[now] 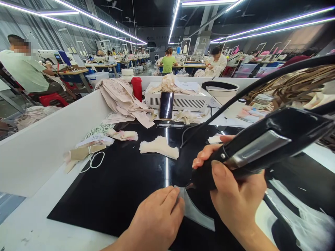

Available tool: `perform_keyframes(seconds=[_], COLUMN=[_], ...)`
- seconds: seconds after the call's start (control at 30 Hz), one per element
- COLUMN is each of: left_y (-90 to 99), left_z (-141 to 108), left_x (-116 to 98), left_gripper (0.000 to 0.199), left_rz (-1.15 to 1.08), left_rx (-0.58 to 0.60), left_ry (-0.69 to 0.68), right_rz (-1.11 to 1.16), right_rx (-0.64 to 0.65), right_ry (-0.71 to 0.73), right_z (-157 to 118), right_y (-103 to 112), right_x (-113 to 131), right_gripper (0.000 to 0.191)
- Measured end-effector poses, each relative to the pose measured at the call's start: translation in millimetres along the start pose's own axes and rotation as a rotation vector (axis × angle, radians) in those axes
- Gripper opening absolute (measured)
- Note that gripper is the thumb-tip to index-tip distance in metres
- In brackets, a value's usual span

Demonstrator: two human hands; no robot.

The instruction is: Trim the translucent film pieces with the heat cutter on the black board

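My right hand [235, 191] is wrapped round a black corded hand tool [251, 146] with a silver strip along its side. The tool slants down to the left, and its narrow tip is at the upper end of a curved piece of sheer white fabric [195, 211]. Closed fingers of my left hand [159, 218] hold that same end against the glossy black board [112, 188]. The fabric's wider end lies flat between my hands. Farther back on the board rests a stack of cream fabric pieces [159, 147].
White sheer scraps [303, 205] lie at right. At left are elastic cord [95, 161] and fabric bits. A phone [166, 105] leans on a white vented box [180, 101], near a red cup [136, 89] and beige fabric [120, 97]. Other people sit at sewing machines beyond.
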State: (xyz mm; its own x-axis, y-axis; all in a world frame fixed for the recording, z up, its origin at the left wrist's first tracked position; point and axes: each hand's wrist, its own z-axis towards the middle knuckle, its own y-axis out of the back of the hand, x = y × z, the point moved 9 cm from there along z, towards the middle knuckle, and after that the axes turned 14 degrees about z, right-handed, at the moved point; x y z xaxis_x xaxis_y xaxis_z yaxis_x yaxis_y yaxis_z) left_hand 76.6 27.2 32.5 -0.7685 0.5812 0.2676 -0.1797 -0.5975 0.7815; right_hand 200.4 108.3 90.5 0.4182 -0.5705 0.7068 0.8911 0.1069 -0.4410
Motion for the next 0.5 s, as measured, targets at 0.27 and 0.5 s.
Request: perform_keyframes(seconds=[0.27, 0.5], left_y=[-1.8, -3.5], left_z=[-0.5, -1.1], left_x=[-1.9, -1.8], left_gripper=[0.028, 0.027], left_rz=[-0.008, 0.013], left_rx=[-0.014, -0.029], left_ry=[-0.003, 0.011], right_rz=[0.007, 0.029], right_rx=[0.006, -0.001], right_ry=[-0.028, -0.032], right_z=[0.6, -1.0], right_y=[-5.6, -7.3], right_x=[-6.5, -8.4], right_gripper=[0.04, 0.034])
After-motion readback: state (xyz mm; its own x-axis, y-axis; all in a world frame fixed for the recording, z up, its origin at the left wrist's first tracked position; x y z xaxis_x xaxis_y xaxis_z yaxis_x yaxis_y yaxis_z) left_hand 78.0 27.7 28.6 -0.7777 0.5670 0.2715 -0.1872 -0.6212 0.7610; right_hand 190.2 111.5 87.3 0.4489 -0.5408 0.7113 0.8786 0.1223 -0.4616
